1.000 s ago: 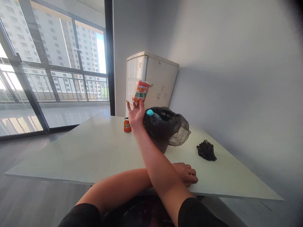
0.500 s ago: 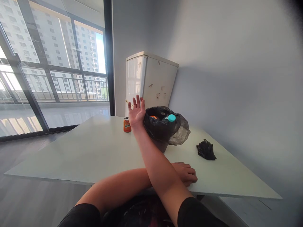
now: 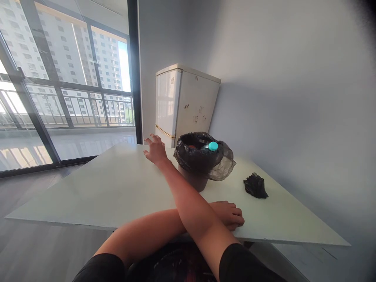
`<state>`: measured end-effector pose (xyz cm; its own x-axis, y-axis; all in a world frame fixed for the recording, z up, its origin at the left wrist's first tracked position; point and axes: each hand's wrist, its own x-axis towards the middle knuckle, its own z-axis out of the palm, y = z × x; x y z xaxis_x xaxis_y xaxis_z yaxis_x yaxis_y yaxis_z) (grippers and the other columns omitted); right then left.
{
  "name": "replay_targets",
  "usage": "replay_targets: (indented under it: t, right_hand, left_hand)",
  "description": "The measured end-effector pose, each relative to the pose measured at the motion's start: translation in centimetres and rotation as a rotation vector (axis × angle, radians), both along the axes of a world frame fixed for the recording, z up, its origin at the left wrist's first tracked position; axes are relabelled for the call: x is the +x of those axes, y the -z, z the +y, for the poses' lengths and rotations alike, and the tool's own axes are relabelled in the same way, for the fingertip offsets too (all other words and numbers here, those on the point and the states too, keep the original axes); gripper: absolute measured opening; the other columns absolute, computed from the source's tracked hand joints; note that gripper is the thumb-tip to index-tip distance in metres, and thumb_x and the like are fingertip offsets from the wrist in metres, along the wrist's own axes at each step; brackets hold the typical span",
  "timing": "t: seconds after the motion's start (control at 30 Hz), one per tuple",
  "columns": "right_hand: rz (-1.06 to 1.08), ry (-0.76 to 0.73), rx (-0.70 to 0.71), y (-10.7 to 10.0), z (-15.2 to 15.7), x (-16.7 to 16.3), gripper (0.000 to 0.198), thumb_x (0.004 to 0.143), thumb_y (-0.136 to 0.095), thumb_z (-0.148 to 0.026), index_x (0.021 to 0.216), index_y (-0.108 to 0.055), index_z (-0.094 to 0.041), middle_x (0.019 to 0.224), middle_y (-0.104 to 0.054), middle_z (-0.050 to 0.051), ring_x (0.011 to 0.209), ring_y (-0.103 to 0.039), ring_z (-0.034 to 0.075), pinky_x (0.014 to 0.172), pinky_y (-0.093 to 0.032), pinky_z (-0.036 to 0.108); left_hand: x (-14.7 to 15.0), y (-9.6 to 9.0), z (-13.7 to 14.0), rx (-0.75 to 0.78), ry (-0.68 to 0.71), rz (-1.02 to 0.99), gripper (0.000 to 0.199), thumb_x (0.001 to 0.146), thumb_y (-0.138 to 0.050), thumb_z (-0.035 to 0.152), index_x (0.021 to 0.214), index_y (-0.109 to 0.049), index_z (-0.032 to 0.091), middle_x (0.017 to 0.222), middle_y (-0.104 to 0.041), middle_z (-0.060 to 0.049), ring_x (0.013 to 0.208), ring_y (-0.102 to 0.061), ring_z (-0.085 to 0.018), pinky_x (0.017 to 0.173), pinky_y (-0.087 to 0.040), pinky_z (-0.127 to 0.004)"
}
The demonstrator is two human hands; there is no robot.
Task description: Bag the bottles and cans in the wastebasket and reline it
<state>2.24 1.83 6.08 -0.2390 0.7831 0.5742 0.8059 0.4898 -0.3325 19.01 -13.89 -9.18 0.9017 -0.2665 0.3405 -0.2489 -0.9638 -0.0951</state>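
My arms are crossed, the right over the left. My right hand (image 3: 155,150) is at the table's far side, left of a bin (image 3: 195,180) lined with a black plastic bag (image 3: 197,158). Its fingers are spread and bent, the back of the hand towards me; nothing shows in it. The orange drink can seen earlier at this spot is out of sight, and the hand covers that place. In the bin stand a bottle with a turquoise cap (image 3: 213,146) and something orange-red. My left hand (image 3: 227,214) rests on the near table edge, fingers loosely bent with small gaps, holding nothing visible.
A crumpled black plastic bag (image 3: 255,186) lies on the right of the white table (image 3: 102,196). Behind the table stands an old white fridge (image 3: 198,102). A glass sliding door (image 3: 73,105) is on the left, a grey wall on the right.
My right hand has moved left and down from beside the bin, turning from palm showing to back showing. It now covers the can's spot. My left hand has stayed in place.
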Motion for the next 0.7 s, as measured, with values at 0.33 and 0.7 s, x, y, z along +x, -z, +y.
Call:
replay_targets:
  t: [0.33,0.7]
  right_hand:
    - [-0.112,0.137,-0.274,2.7,1.9,0.9,0.056,0.094,-0.066,-0.027,0.149,-0.055,-0.025,0.165,-0.042,0.016,0.15,-0.04,0.035,0.112,-0.049,0.054]
    - [-0.112,0.196,-0.264,3.5,3.0,1.1,0.068,0.095,-0.06,-0.02,0.16,-0.041,-0.025,0.175,-0.025,0.012,0.159,-0.024,0.031,0.121,-0.042,0.052]
  left_hand:
    - [0.5,1.3,0.8,-0.062,0.057,-0.028,0.007,0.101,-0.056,0.022,0.102,-0.063,0.021,0.113,-0.069,-0.007,0.094,-0.059,-0.021,0.077,-0.047,-0.036]
    - [-0.1,-0.3,0.2,-0.127,0.016,0.054,0.005,0.097,-0.066,0.02,0.094,-0.062,0.021,0.109,-0.068,-0.008,0.095,-0.061,-0.02,0.078,-0.047,-0.033]
